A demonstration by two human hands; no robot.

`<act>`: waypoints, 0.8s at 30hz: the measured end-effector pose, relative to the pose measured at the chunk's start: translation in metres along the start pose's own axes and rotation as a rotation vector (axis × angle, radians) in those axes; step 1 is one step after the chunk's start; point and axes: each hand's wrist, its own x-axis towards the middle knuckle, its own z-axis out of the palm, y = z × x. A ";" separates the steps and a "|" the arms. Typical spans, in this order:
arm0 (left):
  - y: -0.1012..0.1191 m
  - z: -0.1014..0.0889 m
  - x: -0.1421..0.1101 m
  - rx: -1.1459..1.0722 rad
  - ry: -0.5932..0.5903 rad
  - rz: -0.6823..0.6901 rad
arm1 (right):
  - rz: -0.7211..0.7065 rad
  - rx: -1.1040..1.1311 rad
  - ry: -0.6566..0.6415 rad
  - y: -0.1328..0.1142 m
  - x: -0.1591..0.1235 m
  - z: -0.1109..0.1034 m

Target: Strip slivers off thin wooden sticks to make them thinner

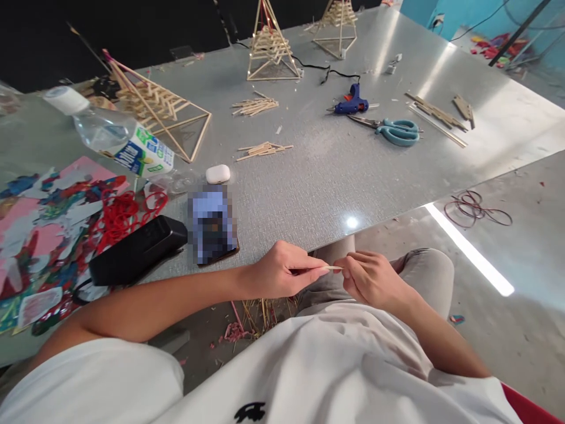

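Note:
Above my lap, just off the table's near edge, both hands meet around a thin pale wooden stick [333, 268]. My left hand [285, 270] pinches one end between thumb and fingers. The fingers of my right hand [373, 278] are curled closed at the stick's other end, hiding that part. On the table beyond lie two small piles of similar sticks, a nearer pile [265, 151] and a farther pile [256, 106]. Nearest to my left hand is a phone [214, 227] with a blurred screen.
Pyramid-shaped stick frames [271, 50] stand toward the back. A blue glue gun [353, 101] lies by blue-handled scissors [397, 131]. On the left are a plastic bottle [110, 132], a white earbud case [218, 174], a black case [136, 250] and red cord [117, 218]. Wooden strips [436, 112] lie right.

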 end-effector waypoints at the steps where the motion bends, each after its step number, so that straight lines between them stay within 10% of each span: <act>1: -0.001 0.000 0.000 -0.005 0.014 0.002 | 0.012 -0.004 0.023 0.001 0.000 -0.001; 12: -0.001 0.001 0.001 -0.033 0.051 -0.010 | 0.108 0.246 0.218 0.006 -0.009 -0.005; 24: 0.000 0.000 0.001 -0.113 -0.017 -0.178 | 0.253 0.397 -0.167 0.000 0.002 -0.010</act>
